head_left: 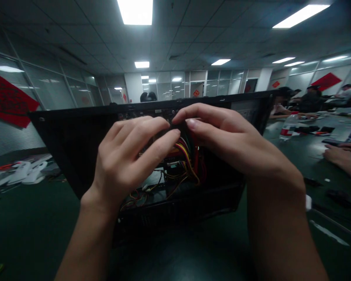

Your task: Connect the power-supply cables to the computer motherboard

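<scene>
A black open computer case stands tilted on the table in front of me, with its inside facing me. My left hand reaches in from the left, its thumb and index finger closed together near the middle. From the right, my right hand has curled fingers, with thumb and index tips close to the left fingertips. Whatever lies between the fingertips is hidden. Just below them hangs a bundle of yellow, red and black power cables. Thin loose wires lie lower in the case.
White and grey items lie on the dark green table at the left. At the right are a water bottle, black parts and another person's hand. More people sit farther back.
</scene>
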Action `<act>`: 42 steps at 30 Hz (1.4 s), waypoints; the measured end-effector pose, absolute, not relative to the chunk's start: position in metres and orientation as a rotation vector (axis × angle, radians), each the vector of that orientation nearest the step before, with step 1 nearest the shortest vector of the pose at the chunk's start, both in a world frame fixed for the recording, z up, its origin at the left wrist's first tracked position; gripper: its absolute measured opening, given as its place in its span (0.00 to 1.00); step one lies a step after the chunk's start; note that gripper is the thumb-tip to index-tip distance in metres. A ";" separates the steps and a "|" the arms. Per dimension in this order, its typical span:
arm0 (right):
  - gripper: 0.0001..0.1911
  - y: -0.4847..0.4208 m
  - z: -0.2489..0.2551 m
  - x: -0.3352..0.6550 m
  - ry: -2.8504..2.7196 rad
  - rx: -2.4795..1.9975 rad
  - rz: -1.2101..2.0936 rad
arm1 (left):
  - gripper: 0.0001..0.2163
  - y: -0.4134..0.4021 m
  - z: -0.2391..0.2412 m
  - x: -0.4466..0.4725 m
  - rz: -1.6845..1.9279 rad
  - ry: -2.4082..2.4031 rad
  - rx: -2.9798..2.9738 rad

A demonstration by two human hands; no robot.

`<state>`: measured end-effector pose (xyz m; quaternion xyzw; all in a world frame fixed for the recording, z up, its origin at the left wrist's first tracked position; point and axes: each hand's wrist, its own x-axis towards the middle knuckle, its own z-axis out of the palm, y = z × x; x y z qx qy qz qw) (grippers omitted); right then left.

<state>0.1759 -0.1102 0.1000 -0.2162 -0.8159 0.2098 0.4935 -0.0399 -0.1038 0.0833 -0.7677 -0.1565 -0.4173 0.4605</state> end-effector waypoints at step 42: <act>0.12 0.000 0.003 0.187 -2.562 -1.041 -0.288 | 0.11 -0.024 0.000 0.010 -0.268 -1.416 -2.459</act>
